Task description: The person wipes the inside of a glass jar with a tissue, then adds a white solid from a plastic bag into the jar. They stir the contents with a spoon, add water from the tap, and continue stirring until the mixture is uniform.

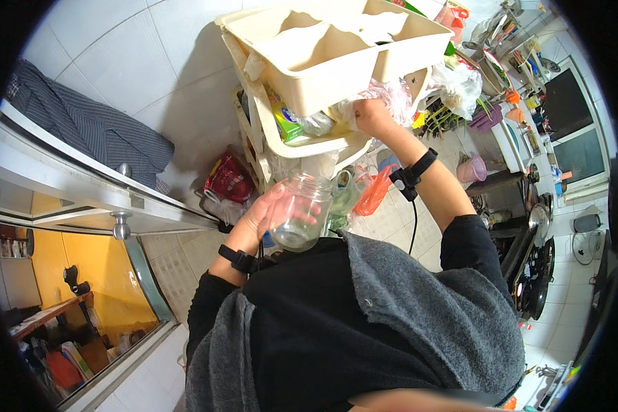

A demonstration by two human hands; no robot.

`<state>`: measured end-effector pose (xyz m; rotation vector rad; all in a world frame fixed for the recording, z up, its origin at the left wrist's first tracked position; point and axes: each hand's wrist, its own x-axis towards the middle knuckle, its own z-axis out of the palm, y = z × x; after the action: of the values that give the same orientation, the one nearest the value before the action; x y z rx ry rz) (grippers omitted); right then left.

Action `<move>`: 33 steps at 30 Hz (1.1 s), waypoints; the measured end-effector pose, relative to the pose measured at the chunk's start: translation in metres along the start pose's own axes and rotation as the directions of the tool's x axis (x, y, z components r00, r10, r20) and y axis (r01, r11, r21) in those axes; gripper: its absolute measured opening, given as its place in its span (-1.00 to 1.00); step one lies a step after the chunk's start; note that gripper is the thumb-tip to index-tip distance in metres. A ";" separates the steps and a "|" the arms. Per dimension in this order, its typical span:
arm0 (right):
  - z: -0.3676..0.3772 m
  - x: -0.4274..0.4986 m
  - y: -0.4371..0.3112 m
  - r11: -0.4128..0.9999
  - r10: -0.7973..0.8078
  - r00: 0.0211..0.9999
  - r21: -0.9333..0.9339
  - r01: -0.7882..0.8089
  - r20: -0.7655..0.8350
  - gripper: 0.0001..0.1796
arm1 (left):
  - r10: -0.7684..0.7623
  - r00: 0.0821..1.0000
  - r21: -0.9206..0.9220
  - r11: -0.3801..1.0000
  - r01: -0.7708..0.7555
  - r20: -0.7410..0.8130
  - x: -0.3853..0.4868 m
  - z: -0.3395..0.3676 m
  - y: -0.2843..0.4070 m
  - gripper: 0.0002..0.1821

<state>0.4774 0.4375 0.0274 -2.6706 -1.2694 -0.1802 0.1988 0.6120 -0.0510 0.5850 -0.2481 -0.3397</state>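
Note:
My left hand (261, 212) is wrapped around a clear glass jar (299, 226). The jar has a threaded mouth, carries no lid and looks empty; my fingers show through its wall. Ahead stands a cream plastic tiered storage rack (335, 85). My right hand (375, 117) reaches into the tier below its top basket, among crumpled clear plastic bags (316, 123) and pinkish-white plastic bags (399, 100). Its fingers are curled, but the fingertips are hidden, so I cannot tell whether they grip a bag. A green packet (288, 123) lies in the same tier, to the left.
An orange plastic bag (376, 190) hangs below the rack, with a red bag (230, 177) to its left. A white-framed glass door (108, 206) stands at left, a dark striped garment (92, 129) over it. Right are a pink bucket (471, 169) and a stove (515, 257).

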 end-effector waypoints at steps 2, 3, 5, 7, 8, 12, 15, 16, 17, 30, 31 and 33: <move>-0.005 -0.001 0.009 0.960 0.084 0.996 0.271 -0.075 -0.025 -0.80 | -0.020 1.000 -0.013 1.000 0.020 -0.007 0.002 -0.001 0.000 -0.08; -0.008 -0.002 0.014 0.910 0.158 0.987 0.389 -0.141 -0.011 -0.78 | -0.034 0.999 -0.013 0.999 0.034 0.000 0.004 -0.003 0.000 -0.09; -0.018 -0.004 0.023 0.883 0.232 0.973 0.423 -0.204 -0.014 -0.74 | -0.052 0.998 -0.026 0.998 0.053 0.018 0.009 -0.007 -0.001 -0.10; -0.028 -0.006 0.026 0.568 0.434 0.859 0.657 -0.495 0.272 -0.76 | -0.080 0.996 -0.025 0.996 0.081 0.041 0.018 -0.012 -0.003 -0.10; -0.035 -0.010 0.025 0.487 0.413 0.858 0.722 -0.491 0.305 -0.78 | -0.091 0.995 -0.021 0.996 0.092 0.050 0.022 -0.014 -0.004 -0.11; -0.071 -0.031 -0.001 0.279 0.318 0.869 0.839 -0.468 0.379 -0.85 | -0.115 0.989 -0.029 0.993 0.118 0.088 0.040 -0.019 -0.010 -0.13; -0.097 -0.059 -0.039 0.382 0.175 0.887 0.800 -0.462 0.428 -0.84 | -0.145 0.982 -0.015 0.989 0.148 0.124 0.051 -0.014 -0.013 -0.12; -0.102 -0.071 -0.054 0.519 0.203 0.854 0.687 -0.509 0.479 -0.81 | -0.164 0.977 -0.005 0.986 0.166 0.132 0.055 -0.011 -0.014 -0.11; -0.105 -0.083 -0.067 0.603 0.113 0.872 0.665 -0.441 0.476 -0.79 | -0.184 0.973 0.005 0.983 0.185 0.140 0.058 -0.007 -0.015 -0.11; -0.110 -0.171 -0.077 0.806 -0.213 0.884 0.586 -0.081 0.416 -0.61 | -0.356 0.918 0.132 0.933 0.336 0.176 0.088 0.009 -0.042 0.03; -0.110 -0.176 -0.075 0.833 -0.222 0.870 0.550 -0.064 0.439 -0.61 | -0.357 0.911 0.156 0.931 0.330 0.206 0.090 0.010 -0.045 0.04; -0.113 -0.186 -0.068 0.894 -0.239 0.790 0.445 -0.048 0.565 -0.61 | -0.351 0.900 0.210 0.930 0.302 0.260 0.096 0.014 -0.051 0.05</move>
<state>0.3042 0.3147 0.1109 -2.3132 -1.3865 0.9296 0.2695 0.5291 -0.0562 0.7421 -0.4700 -0.7420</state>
